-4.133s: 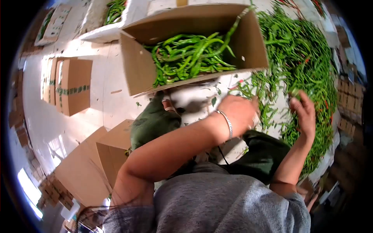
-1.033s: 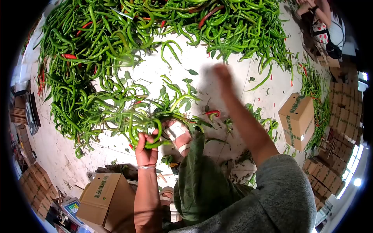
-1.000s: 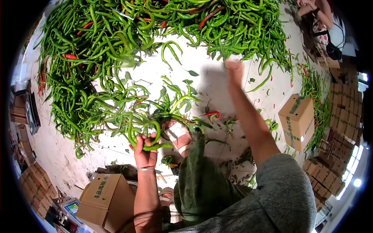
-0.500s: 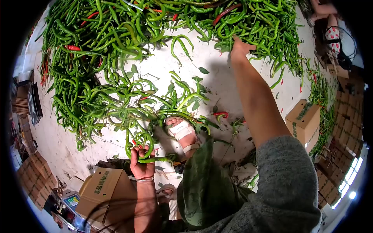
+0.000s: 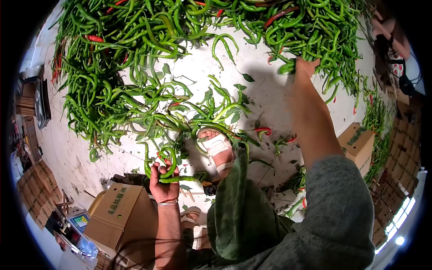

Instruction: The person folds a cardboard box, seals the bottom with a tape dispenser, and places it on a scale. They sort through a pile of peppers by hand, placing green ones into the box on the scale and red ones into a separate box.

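A big pile of long green chili peppers (image 5: 135,58) with a few red ones covers the pale floor ahead of me. My left hand (image 5: 163,182) is closed around a small bunch of curled green peppers (image 5: 164,162), low and close to my body. My right hand (image 5: 305,67) is stretched far out to the pile's right part, its fingers gripping a green pepper (image 5: 288,67) at the pile's edge. My sandalled foot (image 5: 217,148) rests among loose peppers between the two hands.
A closed cardboard box (image 5: 119,220) sits beside my left arm, with a small scale (image 5: 80,221) to its left. Another taped box (image 5: 360,144) lies right of my arm. Stacked boxes (image 5: 400,162) line the right edge. Another person (image 5: 396,49) sits at top right.
The view swung from an open box of peppers to the floor pile. My right arm reached forward and right into the pile's edge. My left hand kept its bunch and drew slightly nearer.
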A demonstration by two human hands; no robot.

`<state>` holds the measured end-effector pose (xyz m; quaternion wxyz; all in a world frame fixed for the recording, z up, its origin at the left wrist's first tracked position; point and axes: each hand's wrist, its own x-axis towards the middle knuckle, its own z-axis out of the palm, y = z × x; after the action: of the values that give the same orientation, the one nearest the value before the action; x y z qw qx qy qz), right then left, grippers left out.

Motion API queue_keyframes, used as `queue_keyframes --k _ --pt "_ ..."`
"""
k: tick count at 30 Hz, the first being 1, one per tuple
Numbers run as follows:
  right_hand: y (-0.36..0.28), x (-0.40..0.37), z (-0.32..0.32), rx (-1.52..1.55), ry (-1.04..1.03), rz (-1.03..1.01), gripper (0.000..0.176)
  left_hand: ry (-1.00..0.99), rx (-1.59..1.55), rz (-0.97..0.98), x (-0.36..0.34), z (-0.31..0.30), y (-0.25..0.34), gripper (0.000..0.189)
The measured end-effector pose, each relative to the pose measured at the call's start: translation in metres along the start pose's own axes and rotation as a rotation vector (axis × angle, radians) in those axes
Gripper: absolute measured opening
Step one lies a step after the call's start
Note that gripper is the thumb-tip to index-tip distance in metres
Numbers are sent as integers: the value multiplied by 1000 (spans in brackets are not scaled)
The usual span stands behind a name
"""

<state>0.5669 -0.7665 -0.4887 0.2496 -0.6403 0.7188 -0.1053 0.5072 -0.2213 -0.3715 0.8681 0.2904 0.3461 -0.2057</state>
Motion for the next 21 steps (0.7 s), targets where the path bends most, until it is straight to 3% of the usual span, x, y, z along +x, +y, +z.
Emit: queue_keyframes --k 2,6,7,8,10,12,14,15,17,20,21 --pt "19 6 -11 -27 -3 -60 85 -5 -2 11 -2 -3 3 19" --pt "41 25 19 334 -22 -298 108 6 -3 -2 -8 -8 5 18" --pt "28 10 16 375 -98 -189 114 6 -2 -11 -10 -10 5 17" --pt "20 9 23 226 -45 -123 115 9 8 -18 -10 -10 4 17" --pt "-2 2 21 212 -140 140 111 8 26 -24 -10 -9 5 17" --pt "-8 -15 26 442 1 110 97 8 13 -13 -12 -5 5 17" --pt "7 -1 32 692 -64 52 95 -14 28 2 -13 -1 8 17" --pt "15 -4 20 884 -202 64 85 -23 26 9 -13 1 8 17" --pt "51 12 4 982 -479 32 74 -49 23 9 -12 2 8 18" --pt "90 -17 -58 763 -763 220 63 -59 3 -15 -10 -2 6 19" --pt "90 -49 -79 648 -721 240 66 -69 18 -15 -10 -1 4 19"
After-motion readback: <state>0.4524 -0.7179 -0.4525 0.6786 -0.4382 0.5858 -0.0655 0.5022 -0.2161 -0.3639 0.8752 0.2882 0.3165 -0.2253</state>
